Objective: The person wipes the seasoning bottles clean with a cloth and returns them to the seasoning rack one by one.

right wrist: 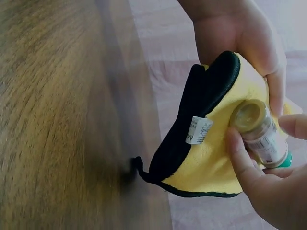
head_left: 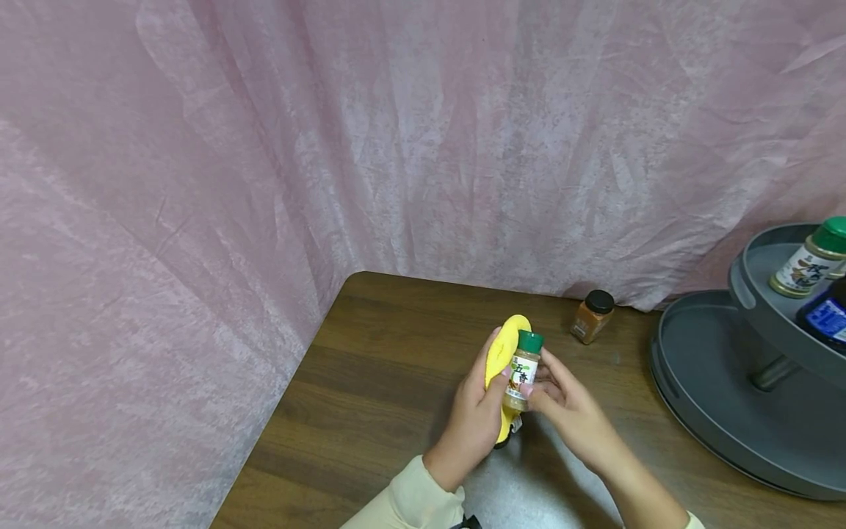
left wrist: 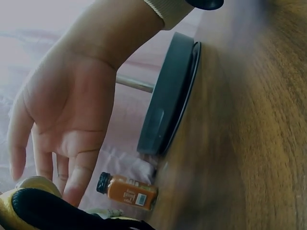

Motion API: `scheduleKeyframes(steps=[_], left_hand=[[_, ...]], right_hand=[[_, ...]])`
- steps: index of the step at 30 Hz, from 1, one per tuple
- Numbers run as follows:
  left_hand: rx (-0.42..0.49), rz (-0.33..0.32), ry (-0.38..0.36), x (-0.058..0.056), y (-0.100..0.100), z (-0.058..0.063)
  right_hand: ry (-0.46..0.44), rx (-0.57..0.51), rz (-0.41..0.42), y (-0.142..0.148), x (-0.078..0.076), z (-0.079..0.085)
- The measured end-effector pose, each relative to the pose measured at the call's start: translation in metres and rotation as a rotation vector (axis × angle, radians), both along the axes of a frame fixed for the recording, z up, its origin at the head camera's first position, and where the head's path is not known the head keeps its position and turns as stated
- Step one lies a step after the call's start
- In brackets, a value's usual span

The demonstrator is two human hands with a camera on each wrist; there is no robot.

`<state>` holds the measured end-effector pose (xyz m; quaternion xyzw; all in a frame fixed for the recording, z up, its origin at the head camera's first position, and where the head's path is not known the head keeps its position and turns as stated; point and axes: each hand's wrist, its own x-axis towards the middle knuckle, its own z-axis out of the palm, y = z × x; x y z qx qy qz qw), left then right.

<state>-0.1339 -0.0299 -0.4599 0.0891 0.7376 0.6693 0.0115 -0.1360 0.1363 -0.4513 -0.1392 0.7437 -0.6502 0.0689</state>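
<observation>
so: head view. jar [head_left: 522, 373] held up above the counter [head_left: 377, 367], between the two hands; cloth [head_left: 504, 349] along its left side. left hand [head_left: 471, 415] clamped round the cloth, thumb lapping onto the jar's edge. right hand [head_left: 581, 422] comes in from the right, thumb and fingers pinching the jar low down. jar lies just right of the left hand's palm, up and left of the right hand's wrist; neither hand clearly nearer. long axis close to upright, leaning slightly right; green cap [head_left: 531, 342] up. judgement: the move hangs on that axis, cloth running alongside it.

left wrist view. right hand shows its palm, fingers reaching down to what looks like the jar's base. left hand's grip: cannot tell from here.

right wrist view. base faces the lens, cap points away, down and right in frame. cloth between jar and left hand; right hand's fingers bracket the jar.
</observation>
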Motion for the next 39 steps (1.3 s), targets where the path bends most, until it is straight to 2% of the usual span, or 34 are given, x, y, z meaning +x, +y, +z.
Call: scheduleKeyframes(steps=[3, 5, 9, 14, 18, 22, 29, 34, 39], left_hand=[[-0.015, 0.01, 0.005, -0.0002, -0.0009, 0.0007], [-0.037, 0.014, 0.017, 0.0, -0.001, 0.001], [-0.082, 0.006, 0.041, 0.0007, -0.0005, 0.0012], [-0.102, -0.019, 0.036, 0.0022, 0.0006, 0.0002], [-0.123, -0.052, 0.022, 0.0034, 0.0, 0.0011], [-0.11, -0.062, -0.003, 0.0037, 0.0001, 0.0014], [0.051, -0.04, -0.051, 0.0008, -0.0005, 0.001], [0.058, -0.025, -0.029, -0.0016, -0.0024, 0.0017], [0.023, -0.025, -0.019, -0.0006, -0.0027, 0.0015]], right_hand=[[0.025, -0.015, 0.025, 0.0001, -0.0006, -0.0004], [0.025, -0.029, 0.013, -0.0002, -0.0011, -0.0006], [0.004, -0.051, -0.053, -0.0006, -0.0023, -0.0001], [-0.007, -0.056, -0.151, 0.0012, -0.0026, 0.0017], [0.014, -0.066, -0.185, 0.004, -0.0033, 0.0029], [0.027, -0.07, -0.172, 0.0044, -0.0033, 0.0029], [-0.018, 0.01, -0.094, -0.0001, 0.0003, 0.0015], [-0.038, 0.017, -0.042, -0.0018, 0.0014, 0.0012], [-0.036, 0.031, -0.054, -0.0025, 0.001, 0.0]])
